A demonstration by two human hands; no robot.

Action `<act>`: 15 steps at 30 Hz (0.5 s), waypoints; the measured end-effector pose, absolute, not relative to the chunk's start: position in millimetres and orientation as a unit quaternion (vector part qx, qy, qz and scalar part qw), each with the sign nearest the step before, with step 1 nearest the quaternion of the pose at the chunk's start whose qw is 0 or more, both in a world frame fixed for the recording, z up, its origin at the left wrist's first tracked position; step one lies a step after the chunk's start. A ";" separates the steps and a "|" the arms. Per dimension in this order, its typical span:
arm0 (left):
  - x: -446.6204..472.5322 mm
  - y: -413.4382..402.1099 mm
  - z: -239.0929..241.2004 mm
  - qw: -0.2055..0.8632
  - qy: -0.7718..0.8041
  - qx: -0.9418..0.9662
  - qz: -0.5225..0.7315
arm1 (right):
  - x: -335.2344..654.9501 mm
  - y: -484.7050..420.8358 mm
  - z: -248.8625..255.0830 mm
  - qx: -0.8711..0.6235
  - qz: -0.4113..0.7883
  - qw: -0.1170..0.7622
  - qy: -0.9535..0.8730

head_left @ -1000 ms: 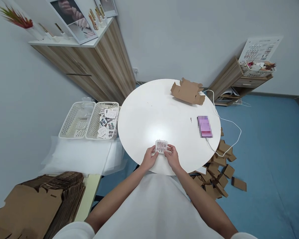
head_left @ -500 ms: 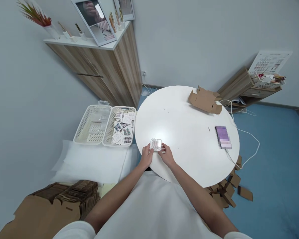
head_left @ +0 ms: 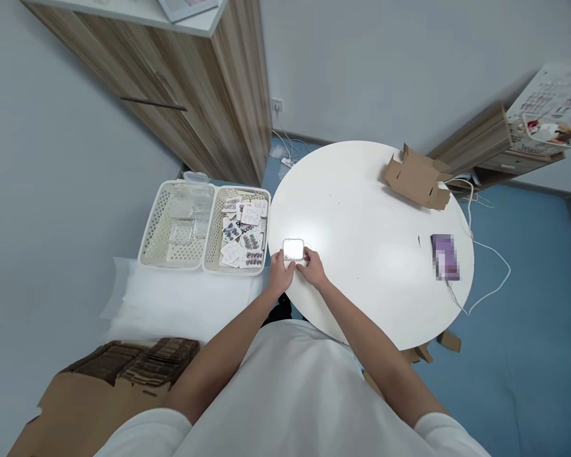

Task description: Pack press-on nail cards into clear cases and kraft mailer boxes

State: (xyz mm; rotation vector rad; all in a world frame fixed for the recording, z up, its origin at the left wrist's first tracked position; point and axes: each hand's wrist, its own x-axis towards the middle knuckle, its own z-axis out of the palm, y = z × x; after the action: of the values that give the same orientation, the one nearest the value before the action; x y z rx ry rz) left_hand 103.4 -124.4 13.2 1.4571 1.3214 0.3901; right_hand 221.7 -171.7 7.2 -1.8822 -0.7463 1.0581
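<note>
A small clear plastic case (head_left: 294, 249) is held between my two hands, over the near left edge of the round white table (head_left: 361, 209). Glare on its top hides what lies inside. My left hand (head_left: 280, 274) grips its left side with the fingers closed. On the opposite side, my right hand (head_left: 313, 268) pinches the case's right edge, with the thumb by the near edge. To the left, a white basket (head_left: 209, 254) holds cards with press-on nails (head_left: 251, 241).
Another white basket (head_left: 147, 244) contains clear plastic cases (head_left: 181, 231). An unfolded cardboard box (head_left: 416, 178) and a pixelated purple object (head_left: 444, 254) with a white cable (head_left: 492, 295) lie on the table. Flattened cardboard (head_left: 95, 412) is stacked at lower left. A wooden cabinet (head_left: 228, 95) stands behind.
My view has tilted downward and shifted left. Both hands still hold the case; its top now reflects bright light, where patterned contents showed before.
</note>
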 end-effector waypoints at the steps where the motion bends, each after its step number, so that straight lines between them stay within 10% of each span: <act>1: 103.7 -125.3 14.0 0.537 0.554 0.614 0.165 | 222.2 -171.1 6.5 -0.746 0.428 0.411 -0.302; 15: 42.5 -231.9 15.1 0.411 0.616 0.647 0.183 | 181.1 -236.9 20.3 -0.659 0.383 0.371 -0.530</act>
State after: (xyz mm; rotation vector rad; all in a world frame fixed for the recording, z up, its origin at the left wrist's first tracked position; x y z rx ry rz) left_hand 42.5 -231.9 15.1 1.6278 1.5488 0.4594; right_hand 181.1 -236.9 20.3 -1.6900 -1.3588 0.9824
